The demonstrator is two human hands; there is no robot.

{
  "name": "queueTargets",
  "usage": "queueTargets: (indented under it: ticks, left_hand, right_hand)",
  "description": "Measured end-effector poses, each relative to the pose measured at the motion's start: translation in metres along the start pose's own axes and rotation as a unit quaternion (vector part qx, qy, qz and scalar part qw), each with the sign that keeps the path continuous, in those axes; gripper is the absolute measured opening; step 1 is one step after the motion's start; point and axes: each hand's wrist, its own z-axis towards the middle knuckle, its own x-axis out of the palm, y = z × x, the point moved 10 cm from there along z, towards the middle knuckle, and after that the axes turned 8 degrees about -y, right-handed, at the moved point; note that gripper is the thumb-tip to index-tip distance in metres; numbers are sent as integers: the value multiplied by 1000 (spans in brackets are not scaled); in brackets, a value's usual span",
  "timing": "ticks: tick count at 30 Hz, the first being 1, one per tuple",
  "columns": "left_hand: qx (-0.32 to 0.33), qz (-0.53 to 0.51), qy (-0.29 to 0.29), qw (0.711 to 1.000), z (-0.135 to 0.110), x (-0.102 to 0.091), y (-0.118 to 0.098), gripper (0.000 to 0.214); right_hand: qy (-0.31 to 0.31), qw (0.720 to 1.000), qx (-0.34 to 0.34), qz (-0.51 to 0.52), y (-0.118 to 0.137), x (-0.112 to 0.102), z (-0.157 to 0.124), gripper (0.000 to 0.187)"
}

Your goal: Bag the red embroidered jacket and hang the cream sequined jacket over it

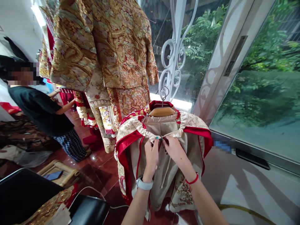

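Although both hands met neatly at the front of the garment, just toward six o'clock from the middle of the view, several things could have gone amiss there. The left hand had thumb and forefinger pressed together on one end of the gathered band, and the right hand pinched the other end just beside it; whether a hook or button sat between the fingers was too small to tell. Because the puckered cloth looked springy, a loose pinch might have let either end jump away, toward nine or three o'clock. The wooden hanger stood at twelve o'clock from the hands, inside the loop of the band, and a hard pull toward six o'clock could have tipped it or dragged the cloth off it, all the more since what its hook rested on, near the white grille, could not be made out. A thin cord dangled below the fingers at six o'clock, where it might have got caught in the join. On the wrists, the watch and the red bracelet seemed likely to snag embroidery if they brushed it. Toward eleven o'clock, gold clothes hung close by, so a wide swing of the garment could have rubbed the two together.
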Motion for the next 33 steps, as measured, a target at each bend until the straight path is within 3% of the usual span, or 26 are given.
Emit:
queueTargets:
  ticks: [3,8,13,18,21,23,25,27,30,33]
  left_hand:
    - [-2,-2,5,1000,-1,-1,2,27]
    - [4,3,35,999,-6,1,2,32]
    - [0,5,47,999,-10,3,1,33]
    - [0,-5,38,999,-10,2,0,34]
    - [6,-3,57,998,-13,2,7,25]
    - [17,11,103,995,-20,9,18,19]
    - [33,50,142,988,-28,17,32,33]
    - [53,101,145,983,-33,21,46,32]
    - [94,130,134,978,-35,24,55,20]
    - [135,109,127,977,-34,23,51,18]
  right_hand:
    - [5,998,18,60,1,-6,-6,21]
    - [-53,984,77,155,-10,-10,-3,31]
    - [22,927,172,332,-23,17,-7,24]
    - [7,928,154,339,-21,9,-8,23]
    - [39,921,180,342,-28,11,-11,25]
    - [88,899,233,361,-36,21,-20,27]
    - [131,862,283,399,-38,32,-31,29]
    - [142,825,308,452,-33,39,-39,33]
    - [107,788,318,516,-25,40,-39,37]
    - [39,779,328,534,-22,30,-28,38]
